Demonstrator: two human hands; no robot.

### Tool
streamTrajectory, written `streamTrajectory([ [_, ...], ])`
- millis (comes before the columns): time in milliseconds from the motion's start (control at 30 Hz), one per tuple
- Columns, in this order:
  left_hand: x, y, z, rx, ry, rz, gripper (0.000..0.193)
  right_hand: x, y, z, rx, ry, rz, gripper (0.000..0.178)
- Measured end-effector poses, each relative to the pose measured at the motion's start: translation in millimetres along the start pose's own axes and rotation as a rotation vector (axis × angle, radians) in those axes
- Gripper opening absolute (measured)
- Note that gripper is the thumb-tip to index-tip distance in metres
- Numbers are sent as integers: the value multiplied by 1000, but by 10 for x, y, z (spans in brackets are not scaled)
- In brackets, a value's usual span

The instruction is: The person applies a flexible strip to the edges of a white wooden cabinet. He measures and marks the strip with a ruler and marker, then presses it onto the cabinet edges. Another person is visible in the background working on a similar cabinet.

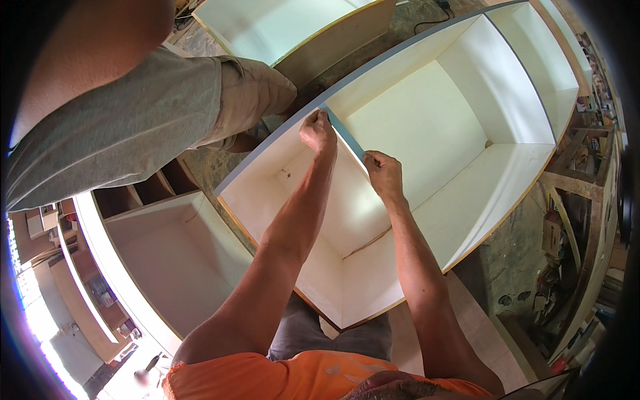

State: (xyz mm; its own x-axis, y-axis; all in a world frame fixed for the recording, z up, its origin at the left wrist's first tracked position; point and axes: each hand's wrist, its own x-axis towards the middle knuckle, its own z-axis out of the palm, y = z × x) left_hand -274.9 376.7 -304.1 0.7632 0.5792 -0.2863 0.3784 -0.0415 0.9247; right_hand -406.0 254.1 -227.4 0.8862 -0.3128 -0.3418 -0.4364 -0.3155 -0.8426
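Before me lies an open white cabinet box (427,113), its front edges partly faced in blue-grey. A divider crosses it, and a blue-grey strip of edge banding (345,135) runs along the divider's front edge. My left hand (319,133) is closed with its fingertips at the far end of the strip, near the box's far side. My right hand (384,176) pinches the strip's nearer end, its fingers curled over the divider edge. The palms and the exact grip of both hands are hidden.
A person in a grey shirt and shorts (140,120) stands at the left, close to the box. Other open cabinets (180,247) stand at the left and a further cabinet (287,27) at the back. A wooden frame (573,180) with cluttered materials stands at the right.
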Motion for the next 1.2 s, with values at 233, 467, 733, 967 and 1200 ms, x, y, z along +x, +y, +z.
streamTrajectory([
  [233,56,-20,51,-14,17,60,21,64,83,-18,-60,-17,-42,18],
  [467,84,-55,81,83,80,82,16,95,193,44,5,-6,-58,18],
  [733,240,-185,75,54,3,-5,18,108,216,22,-45,-44,-29,16],
  [967,294,-87,49,109,-30,5,14,55,214,69,-57,8,-59,24],
  [1200,306,289,-210,315,-322,-65,7,10,205,107,-215,43,-110,33],
])
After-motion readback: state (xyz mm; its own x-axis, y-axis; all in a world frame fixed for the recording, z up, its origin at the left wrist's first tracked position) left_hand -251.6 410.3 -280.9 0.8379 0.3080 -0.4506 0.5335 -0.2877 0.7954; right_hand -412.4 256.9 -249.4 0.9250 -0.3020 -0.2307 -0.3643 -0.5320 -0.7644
